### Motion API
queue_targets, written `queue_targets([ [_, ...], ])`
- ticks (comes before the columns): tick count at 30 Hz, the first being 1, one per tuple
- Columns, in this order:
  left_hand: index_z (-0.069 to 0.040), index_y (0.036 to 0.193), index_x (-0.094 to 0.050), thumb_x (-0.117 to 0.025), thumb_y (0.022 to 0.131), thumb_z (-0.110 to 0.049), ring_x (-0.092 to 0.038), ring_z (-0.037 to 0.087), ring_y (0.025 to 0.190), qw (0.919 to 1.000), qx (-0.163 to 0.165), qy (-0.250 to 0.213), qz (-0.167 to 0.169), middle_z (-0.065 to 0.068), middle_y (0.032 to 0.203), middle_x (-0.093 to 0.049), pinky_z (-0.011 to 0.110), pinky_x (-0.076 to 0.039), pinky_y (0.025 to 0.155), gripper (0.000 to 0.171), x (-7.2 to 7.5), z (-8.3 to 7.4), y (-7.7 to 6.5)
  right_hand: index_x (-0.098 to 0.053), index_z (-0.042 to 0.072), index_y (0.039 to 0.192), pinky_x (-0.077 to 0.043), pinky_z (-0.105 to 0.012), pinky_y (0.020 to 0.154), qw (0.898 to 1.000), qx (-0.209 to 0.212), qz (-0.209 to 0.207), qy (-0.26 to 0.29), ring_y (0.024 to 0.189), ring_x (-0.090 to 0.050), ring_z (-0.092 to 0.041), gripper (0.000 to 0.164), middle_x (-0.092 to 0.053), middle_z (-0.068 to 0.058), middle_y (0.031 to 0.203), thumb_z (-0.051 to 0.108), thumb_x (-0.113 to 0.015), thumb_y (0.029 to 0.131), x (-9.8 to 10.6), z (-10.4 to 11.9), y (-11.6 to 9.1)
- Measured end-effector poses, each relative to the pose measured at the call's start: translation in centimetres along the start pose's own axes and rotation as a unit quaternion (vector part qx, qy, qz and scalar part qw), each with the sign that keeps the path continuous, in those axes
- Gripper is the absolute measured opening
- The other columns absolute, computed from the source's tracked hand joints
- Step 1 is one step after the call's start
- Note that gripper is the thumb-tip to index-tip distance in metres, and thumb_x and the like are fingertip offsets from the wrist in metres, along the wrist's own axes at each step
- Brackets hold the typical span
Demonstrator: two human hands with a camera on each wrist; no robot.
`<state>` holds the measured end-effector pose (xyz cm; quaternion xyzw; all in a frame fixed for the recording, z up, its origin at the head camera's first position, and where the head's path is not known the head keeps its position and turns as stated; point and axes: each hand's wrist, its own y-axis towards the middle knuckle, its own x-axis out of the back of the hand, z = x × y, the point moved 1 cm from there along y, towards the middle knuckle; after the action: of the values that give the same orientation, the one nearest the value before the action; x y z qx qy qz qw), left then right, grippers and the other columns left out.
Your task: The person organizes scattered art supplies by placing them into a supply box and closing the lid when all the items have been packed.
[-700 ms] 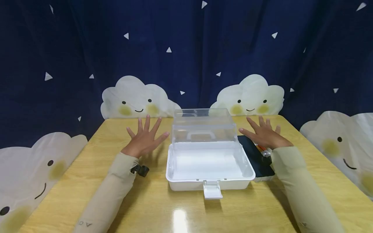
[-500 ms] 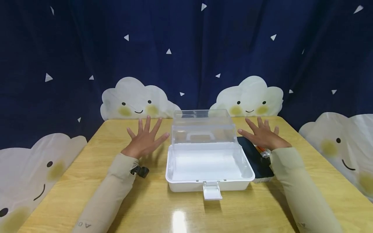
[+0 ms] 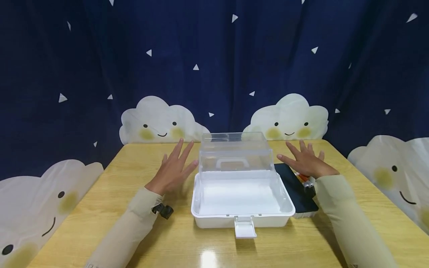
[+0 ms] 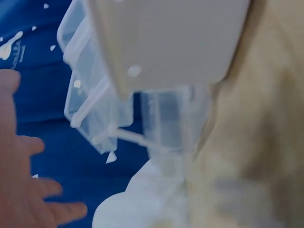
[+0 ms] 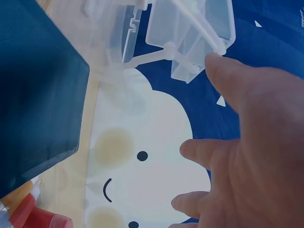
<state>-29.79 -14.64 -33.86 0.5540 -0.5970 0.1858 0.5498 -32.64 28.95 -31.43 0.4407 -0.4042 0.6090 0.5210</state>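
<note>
A white plastic storage box (image 3: 238, 193) stands on the table, its transparent lid (image 3: 237, 149) raised at the back and its front latch (image 3: 245, 227) hanging down. Fold-out clear trays (image 4: 97, 95) show on the lid side in the left wrist view. My left hand (image 3: 172, 172) hovers left of the box, fingers straight, thumb pointing at the lid's edge. To the right, my right hand (image 3: 306, 162) is spread in the air above the far part of a dark-topped case (image 3: 295, 190). Neither hand holds anything.
Red and orange items (image 3: 303, 178) lie beside the dark-topped case, partly covered by my right hand and sleeve. A navy curtain with white clouds (image 3: 288, 117) hangs behind the wooden table (image 3: 174, 245). Small black devices sit at the cuffs.
My left hand has turned and shifted slightly toward the box, its fingers closer together. The head view has tilted up a little, so everything sits lower. The right hand stays spread.
</note>
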Motion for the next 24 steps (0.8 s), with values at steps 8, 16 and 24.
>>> queue_targets([
  [8,-0.038,0.154,-0.009,-0.041,0.098,-0.054,-0.027,0.028,0.142,0.9883,-0.106,-0.101,0.043,-0.013,0.16,0.01,0.059,-0.035,0.105,0.066,-1.3,-1.1,-1.6,-0.009,0.012,0.155,0.012,-0.08,0.095,1.0,-0.003,0.008,-0.013,0.133,0.013,-0.061,0.094,0.009,-0.036,0.152,0.074,-0.031,0.089,-0.4,-0.6,-0.2],
  [16,-0.04,0.153,-0.014,-0.049,0.092,-0.06,-0.034,0.025,0.139,0.9818,-0.136,-0.101,0.086,-0.015,0.161,0.002,0.059,-0.039,0.101,0.073,-2.5,-1.0,-2.6,-0.009,0.01,0.155,0.013,-0.08,0.095,1.0,-0.006,0.017,-0.013,0.133,0.012,-0.062,0.095,0.006,-0.038,0.151,0.075,-0.031,0.089,-0.4,-0.9,0.1],
  [24,-0.038,0.153,-0.022,-0.055,0.088,-0.062,-0.023,0.02,0.144,0.9786,-0.139,-0.114,0.1,-0.014,0.161,-0.002,0.06,-0.034,0.104,0.077,-2.8,-0.2,-3.1,-0.011,0.008,0.154,0.011,-0.08,0.095,0.999,-0.002,0.031,-0.015,0.132,0.009,-0.063,0.097,0.002,-0.04,0.15,0.076,-0.032,0.088,-0.4,-0.4,0.4],
])
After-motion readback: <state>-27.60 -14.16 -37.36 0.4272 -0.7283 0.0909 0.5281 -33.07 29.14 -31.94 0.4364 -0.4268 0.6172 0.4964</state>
